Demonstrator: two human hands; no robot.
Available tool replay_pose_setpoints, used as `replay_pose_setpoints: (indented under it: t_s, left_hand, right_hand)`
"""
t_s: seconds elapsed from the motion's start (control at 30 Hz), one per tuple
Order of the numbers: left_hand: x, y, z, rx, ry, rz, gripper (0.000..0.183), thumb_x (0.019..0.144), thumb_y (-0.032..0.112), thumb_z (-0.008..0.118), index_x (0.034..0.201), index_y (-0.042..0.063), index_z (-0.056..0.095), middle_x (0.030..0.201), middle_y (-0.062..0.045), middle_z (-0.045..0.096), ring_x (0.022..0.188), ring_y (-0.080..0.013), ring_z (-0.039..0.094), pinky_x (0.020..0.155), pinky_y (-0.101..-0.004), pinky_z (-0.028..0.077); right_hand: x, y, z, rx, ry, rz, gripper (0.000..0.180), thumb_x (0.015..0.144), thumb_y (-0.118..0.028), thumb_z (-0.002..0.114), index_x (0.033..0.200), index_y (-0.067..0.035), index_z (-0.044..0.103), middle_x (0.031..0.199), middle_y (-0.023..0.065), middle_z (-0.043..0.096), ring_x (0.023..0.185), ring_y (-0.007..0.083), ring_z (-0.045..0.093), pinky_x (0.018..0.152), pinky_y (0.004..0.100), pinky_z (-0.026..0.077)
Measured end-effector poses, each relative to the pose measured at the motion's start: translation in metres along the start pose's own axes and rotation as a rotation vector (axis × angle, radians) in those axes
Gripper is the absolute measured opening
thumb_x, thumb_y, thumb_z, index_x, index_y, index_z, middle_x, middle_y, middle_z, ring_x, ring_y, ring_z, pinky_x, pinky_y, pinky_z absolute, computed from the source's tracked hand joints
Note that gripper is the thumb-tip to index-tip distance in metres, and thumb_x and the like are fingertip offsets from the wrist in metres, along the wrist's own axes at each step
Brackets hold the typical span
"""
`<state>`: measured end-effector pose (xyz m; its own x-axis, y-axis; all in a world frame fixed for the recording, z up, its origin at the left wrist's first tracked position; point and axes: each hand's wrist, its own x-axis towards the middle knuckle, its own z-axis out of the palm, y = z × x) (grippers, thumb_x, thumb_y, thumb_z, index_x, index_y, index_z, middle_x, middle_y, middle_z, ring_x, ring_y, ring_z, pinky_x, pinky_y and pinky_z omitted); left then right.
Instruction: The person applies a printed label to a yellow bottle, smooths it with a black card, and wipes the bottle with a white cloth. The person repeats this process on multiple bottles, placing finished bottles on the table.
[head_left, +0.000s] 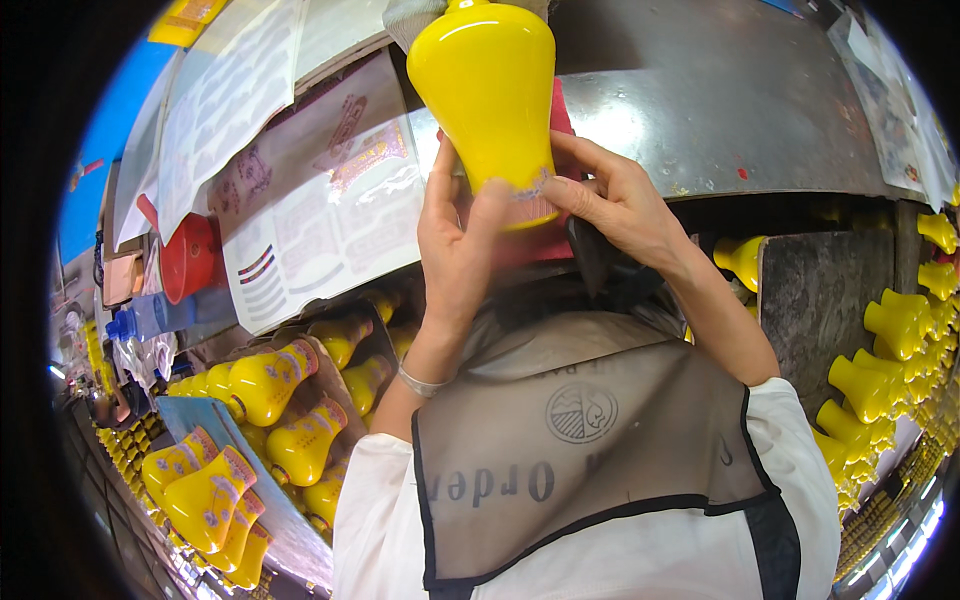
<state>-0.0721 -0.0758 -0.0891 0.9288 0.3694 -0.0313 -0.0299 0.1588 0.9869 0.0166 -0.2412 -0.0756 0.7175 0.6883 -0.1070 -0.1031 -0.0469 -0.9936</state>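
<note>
A glossy yellow ceramic vase (487, 90) lies tilted before me, its neck at the top edge of the view and its foot towards me. A patterned decal band (531, 204) runs around the lower part near the foot. My left hand (457, 232) cups the vase's left side, its fingers partly behind it and its blurred thumb over the band. My right hand (619, 206) grips the other side, with the thumb pressed at the band's right end. Beneath the vase shows a red cloth or pad (559, 112).
Printed decal sheets (322, 202) lie to the left, near a red plastic container (187, 251) and a clear bottle (161, 313). Decorated yellow vases (274, 386) fill crates at lower left. Plain yellow vases (862, 386) stand at right. A metal tabletop (720, 97) extends to the right.
</note>
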Motion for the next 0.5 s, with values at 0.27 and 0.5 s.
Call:
replay_pose_setpoints:
  t_s: [0.27, 0.5]
  left_hand:
    - [0.0006, 0.0003, 0.0026, 0.211, 0.089, 0.133, 0.076, 0.092, 0.017, 0.067, 0.152, -0.009, 0.030, 0.132, -0.017, 0.059, 0.117, -0.0201, 0.058, 0.101, -0.0329, 0.045]
    - [0.0006, 0.0056, 0.0091, 0.365, 0.110, 0.118, 0.089, 0.085, 0.022, 0.077, 0.151, -0.011, 0.029, 0.132, -0.019, 0.059, 0.119, -0.0224, 0.058, 0.103, -0.0336, 0.045]
  right_hand:
    - [-0.0013, 0.0047, -0.0021, -0.005, -0.002, -0.026, 0.056, 0.100, -0.021, 0.064, 0.145, 0.005, 0.046, 0.125, 0.0050, 0.062, 0.085, 0.0043, 0.058, 0.075, 0.0203, 0.050]
    - [-0.0017, 0.0094, 0.0004, -0.013, 0.028, -0.066, 0.051, 0.098, -0.020, 0.063, 0.142, 0.004, 0.051, 0.123, 0.0117, 0.067, 0.107, 0.0141, 0.064, 0.093, 0.0304, 0.052]
